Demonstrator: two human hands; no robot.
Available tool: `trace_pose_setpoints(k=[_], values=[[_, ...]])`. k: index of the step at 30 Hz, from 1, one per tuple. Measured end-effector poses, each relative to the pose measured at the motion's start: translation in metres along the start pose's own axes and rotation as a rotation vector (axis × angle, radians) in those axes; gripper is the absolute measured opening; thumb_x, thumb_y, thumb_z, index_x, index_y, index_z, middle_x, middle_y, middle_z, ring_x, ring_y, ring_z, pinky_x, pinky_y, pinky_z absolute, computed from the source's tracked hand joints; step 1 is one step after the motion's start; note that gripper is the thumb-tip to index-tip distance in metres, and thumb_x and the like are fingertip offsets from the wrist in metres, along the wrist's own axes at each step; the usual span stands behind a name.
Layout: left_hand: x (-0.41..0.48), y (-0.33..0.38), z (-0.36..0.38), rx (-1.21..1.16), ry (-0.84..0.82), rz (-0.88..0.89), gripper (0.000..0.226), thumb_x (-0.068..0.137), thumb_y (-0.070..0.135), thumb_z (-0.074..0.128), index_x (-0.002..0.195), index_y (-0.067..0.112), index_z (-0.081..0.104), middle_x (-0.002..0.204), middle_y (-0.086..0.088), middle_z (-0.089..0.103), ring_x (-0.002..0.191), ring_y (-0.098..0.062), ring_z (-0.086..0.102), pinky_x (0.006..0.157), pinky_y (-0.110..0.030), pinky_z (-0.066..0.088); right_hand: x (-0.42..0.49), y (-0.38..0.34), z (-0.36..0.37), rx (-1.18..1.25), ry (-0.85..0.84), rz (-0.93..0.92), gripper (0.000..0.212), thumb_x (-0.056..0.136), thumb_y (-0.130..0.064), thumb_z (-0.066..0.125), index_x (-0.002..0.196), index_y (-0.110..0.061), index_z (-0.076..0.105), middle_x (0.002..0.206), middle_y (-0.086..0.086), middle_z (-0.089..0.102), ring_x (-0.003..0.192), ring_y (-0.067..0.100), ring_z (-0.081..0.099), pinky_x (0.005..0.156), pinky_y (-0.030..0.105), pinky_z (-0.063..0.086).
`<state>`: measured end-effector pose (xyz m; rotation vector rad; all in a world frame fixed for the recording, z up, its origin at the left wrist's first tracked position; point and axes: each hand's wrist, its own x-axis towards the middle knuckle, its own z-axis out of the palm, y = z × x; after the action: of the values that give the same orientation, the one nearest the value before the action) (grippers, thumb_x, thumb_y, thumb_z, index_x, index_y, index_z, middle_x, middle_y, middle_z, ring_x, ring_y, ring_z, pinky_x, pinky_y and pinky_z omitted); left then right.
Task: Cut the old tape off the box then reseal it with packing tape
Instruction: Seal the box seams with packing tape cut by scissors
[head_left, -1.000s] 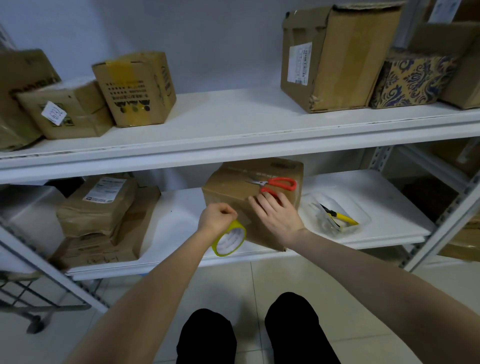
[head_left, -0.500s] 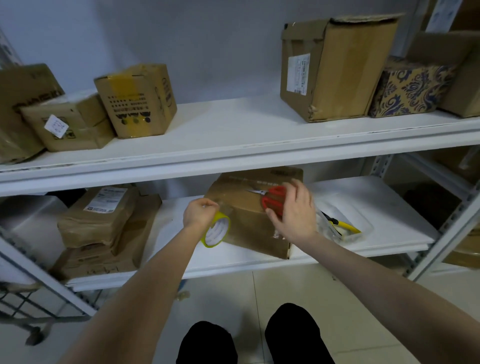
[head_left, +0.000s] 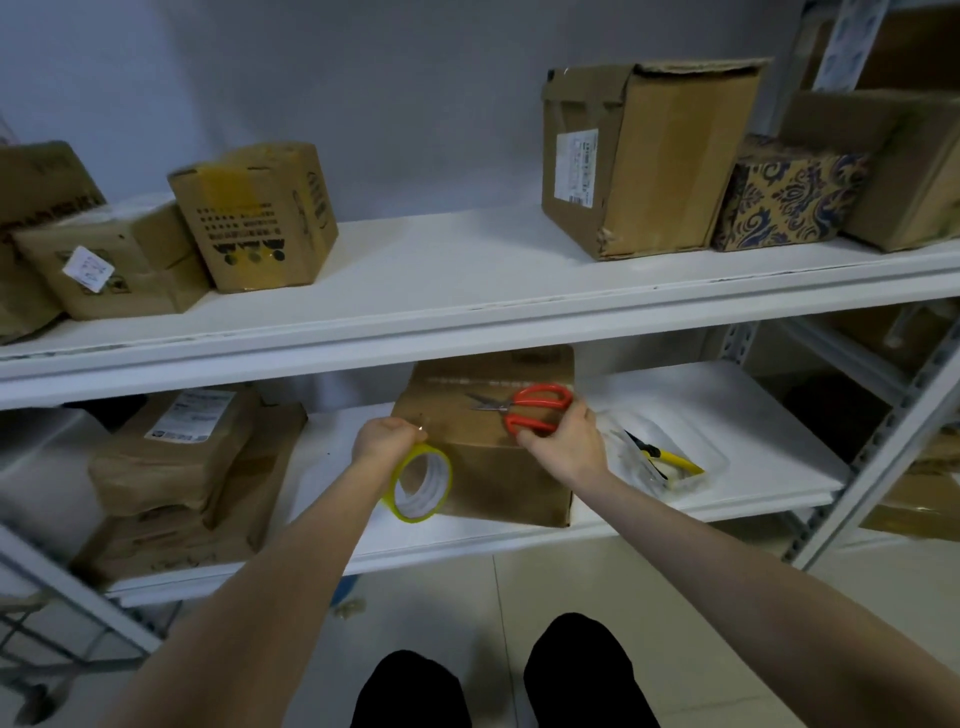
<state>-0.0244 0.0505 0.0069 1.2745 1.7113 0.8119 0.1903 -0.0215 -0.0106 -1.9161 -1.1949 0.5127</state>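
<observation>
A brown cardboard box (head_left: 498, 483) stands on the lower white shelf (head_left: 753, 415), a strip of tape running across its top. Red-handled scissors (head_left: 535, 408) lie on the box top, blades pointing left. My right hand (head_left: 563, 441) grips the scissors' handles at the box's right front corner. My left hand (head_left: 387, 439) holds a roll of yellowish packing tape (head_left: 421, 483) against the box's left front face.
A clear plastic tray (head_left: 711, 452) with a yellow-handled tool (head_left: 667, 457) sits right of the box. Stacked brown parcels (head_left: 171, 467) fill the shelf's left end. The upper shelf (head_left: 441, 270), just above the box, carries several cardboard boxes. A metal upright (head_left: 878, 462) stands at right.
My right hand left the box's front, went up to the scissors and closed round their handles. My left hand kept hold of the tape roll by the box.
</observation>
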Motion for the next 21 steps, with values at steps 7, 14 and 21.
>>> trace_pose_setpoints(k=[7, 14, 21], values=[[-0.048, -0.015, -0.031, -0.019, 0.055, -0.039, 0.010, 0.074, 0.018, 0.075, 0.080, 0.015, 0.068, 0.100, -0.015, 0.070, 0.097, -0.030, 0.064, 0.091, -0.041, 0.053, -0.034, -0.009, -0.001, 0.029, -0.119, -0.053, 0.092, 0.074, -0.047, 0.076, 0.143, -0.013, 0.026, 0.135, 0.012, 0.043, 0.121, 0.030, 0.049, 0.096, 0.035, 0.046], [-0.076, -0.027, -0.045, 0.045, 0.139, -0.015, 0.012, 0.083, 0.019, 0.069, 0.085, 0.007, 0.070, 0.096, -0.012, 0.065, 0.102, -0.031, 0.061, 0.085, -0.034, 0.049, -0.039, -0.008, -0.009, -0.064, -0.158, -0.043, 0.072, 0.080, -0.045, 0.068, 0.136, -0.013, 0.038, 0.130, 0.015, 0.046, 0.119, 0.034, 0.050, 0.095, 0.037, 0.043], [-0.085, -0.017, -0.052, -0.026, 0.171, 0.023, 0.011, 0.079, 0.017, 0.072, 0.086, 0.008, 0.074, 0.103, -0.016, 0.069, 0.101, -0.032, 0.062, 0.092, -0.038, 0.051, -0.039, -0.024, -0.003, -0.544, -0.133, -0.488, 0.060, 0.086, -0.030, 0.057, 0.143, -0.028, 0.037, 0.152, -0.004, 0.033, 0.143, 0.021, 0.020, 0.117, 0.049, 0.019]])
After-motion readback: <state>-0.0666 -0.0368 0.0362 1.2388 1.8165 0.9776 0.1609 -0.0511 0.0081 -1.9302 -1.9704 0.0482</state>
